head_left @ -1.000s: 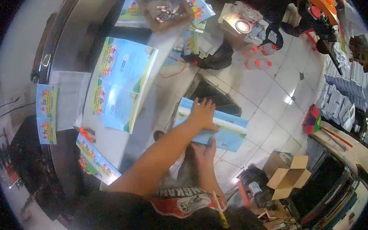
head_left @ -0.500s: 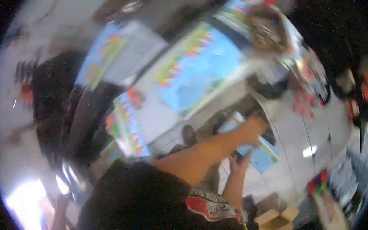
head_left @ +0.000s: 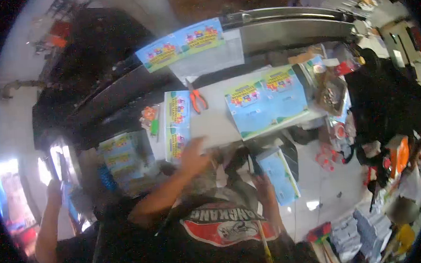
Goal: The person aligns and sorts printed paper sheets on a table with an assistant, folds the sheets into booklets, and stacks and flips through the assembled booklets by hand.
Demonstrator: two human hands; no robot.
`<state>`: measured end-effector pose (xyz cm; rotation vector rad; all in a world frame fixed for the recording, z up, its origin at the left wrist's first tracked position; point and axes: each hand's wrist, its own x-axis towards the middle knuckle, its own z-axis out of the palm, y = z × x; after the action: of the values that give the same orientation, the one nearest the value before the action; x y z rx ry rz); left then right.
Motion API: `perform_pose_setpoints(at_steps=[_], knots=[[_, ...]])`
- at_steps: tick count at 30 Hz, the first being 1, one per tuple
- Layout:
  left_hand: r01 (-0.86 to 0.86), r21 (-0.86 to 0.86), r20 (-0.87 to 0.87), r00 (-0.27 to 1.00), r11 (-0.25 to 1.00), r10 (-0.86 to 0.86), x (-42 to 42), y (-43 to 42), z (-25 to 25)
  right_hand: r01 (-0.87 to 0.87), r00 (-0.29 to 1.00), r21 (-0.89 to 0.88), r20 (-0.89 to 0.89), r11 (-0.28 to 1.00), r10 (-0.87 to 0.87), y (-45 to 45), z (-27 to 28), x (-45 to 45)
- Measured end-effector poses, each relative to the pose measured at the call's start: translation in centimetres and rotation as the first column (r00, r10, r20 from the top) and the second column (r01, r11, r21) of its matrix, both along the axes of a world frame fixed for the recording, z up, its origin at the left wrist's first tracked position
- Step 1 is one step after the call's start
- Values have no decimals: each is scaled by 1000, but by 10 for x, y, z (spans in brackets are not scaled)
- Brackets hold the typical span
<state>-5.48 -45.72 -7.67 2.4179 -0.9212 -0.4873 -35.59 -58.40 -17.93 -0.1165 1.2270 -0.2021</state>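
On my feed, the person I'm watching through wears a black T-shirt (head_left: 164, 247), its cloth plain apart from one big chest emblem (head_left: 233, 228). I make that emblem out as a wide red shape edged in white, with a black-and-white drawing in its middle. Along its edge farthest from the camera runs pale block lettering (head_left: 225, 212), upside down to me and not fully readable. A thin yellowish strip (head_left: 267, 254) crosses the emblem's right end; I can't tell what it is. The left hand (head_left: 196, 156) and right hand (head_left: 265, 185) are bare, like the forearms.
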Motion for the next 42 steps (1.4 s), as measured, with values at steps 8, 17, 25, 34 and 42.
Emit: perform_pose_setpoints(at_steps=[8,17,25,34,42], knots=[[-266,14,-104,958,964,266,74,80,-31,-519,855,-741,-451,426,256,-114,19,113],[-166,-142,-577,815,976,55,73,-2,-45,-970,238,-241,-967,26,-86,-281,37,164],[-451,17,-260,860,892,440,102,100,-44,-730,582,-658,-739,-182,340,-138,65,243],[-497,71,-23,866,865,499,105,81,-63,-727,470,-678,-604,-107,643,-53,54,285],[-489,209,-76,855,847,512,86,63,-44,-774,605,-586,-796,-239,-7,-235,50,202]])
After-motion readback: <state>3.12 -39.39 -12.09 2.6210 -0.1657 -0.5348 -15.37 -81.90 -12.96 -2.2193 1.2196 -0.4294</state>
